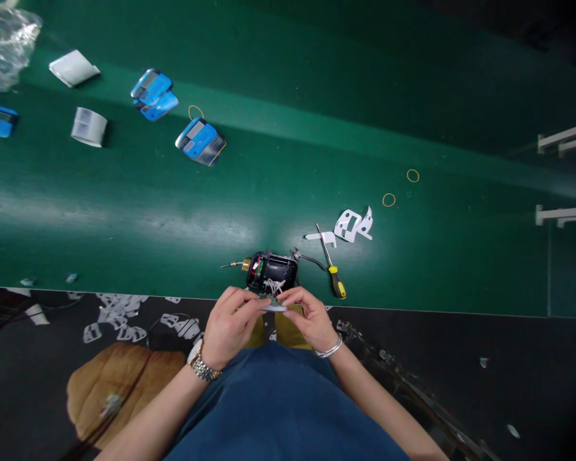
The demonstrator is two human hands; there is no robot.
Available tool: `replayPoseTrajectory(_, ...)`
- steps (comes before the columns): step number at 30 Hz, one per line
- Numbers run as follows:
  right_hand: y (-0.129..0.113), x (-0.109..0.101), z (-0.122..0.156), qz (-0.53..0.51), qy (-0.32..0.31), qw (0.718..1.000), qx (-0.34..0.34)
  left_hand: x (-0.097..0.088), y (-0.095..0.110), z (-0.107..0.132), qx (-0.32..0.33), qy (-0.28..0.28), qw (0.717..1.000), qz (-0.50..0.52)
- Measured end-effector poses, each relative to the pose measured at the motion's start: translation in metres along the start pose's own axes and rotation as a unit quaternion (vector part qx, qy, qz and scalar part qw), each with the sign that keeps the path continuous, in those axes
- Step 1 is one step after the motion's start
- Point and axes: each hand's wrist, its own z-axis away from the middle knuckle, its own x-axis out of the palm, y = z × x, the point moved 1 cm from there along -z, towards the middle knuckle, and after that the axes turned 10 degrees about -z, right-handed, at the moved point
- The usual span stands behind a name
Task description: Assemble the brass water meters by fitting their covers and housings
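L hand (233,320) + R hand (312,318): both pinching the flat part (274,307) w/ thumbs & fingertips.
Flat part: at the table (451,269) edge, just your side of the open blk housing (269,272); hold by rim, keep it lvl.
Wht wires (273,286): housing's near side; leave slack, don't tug. Joined to part? Can't tell.
Screwdriver (335,275): R of housing, across a wht cutout (330,239); mind your R elbow.
Cable (313,260): btwn housing & screwdriver, might snag.
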Motion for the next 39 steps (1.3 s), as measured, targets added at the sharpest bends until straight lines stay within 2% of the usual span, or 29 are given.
replayPoseTrajectory(11, -0.008, 0.0, -0.012, -0.032, 0.018, 0.999, 0.01, -0.009, 0.005, -0.019, -0.033, 0.001, 0.999, 0.042)
replayPoseTrajectory(18, -0.013, 0.002, -0.02, -0.068, 0.013, 0.997, -0.016, -0.016, 0.007, -0.028, -0.024, 0.01, 0.999, 0.025)
replayPoseTrajectory(31, -0.017, 0.002, -0.026, -0.088, 0.011, 0.996, 0.003, -0.013, 0.004, -0.032, -0.032, 0.015, 0.999, 0.009)
replayPoseTrajectory(35, -0.018, 0.011, -0.026, -0.119, 0.082, 0.988, 0.046, -0.008, 0.008, -0.028, -0.178, 0.096, 0.979, -0.023)
replayPoseTrajectory(37, -0.018, 0.019, -0.027, -0.142, 0.13, 0.979, 0.068, -0.001, 0.009, -0.027, -0.192, 0.069, 0.979, 0.001)
replayPoseTrajectory(39, -0.017, 0.026, -0.03, -0.157, 0.171, 0.969, 0.08, 0.007, 0.009, -0.03, -0.137, 0.0, 0.991, -0.016)
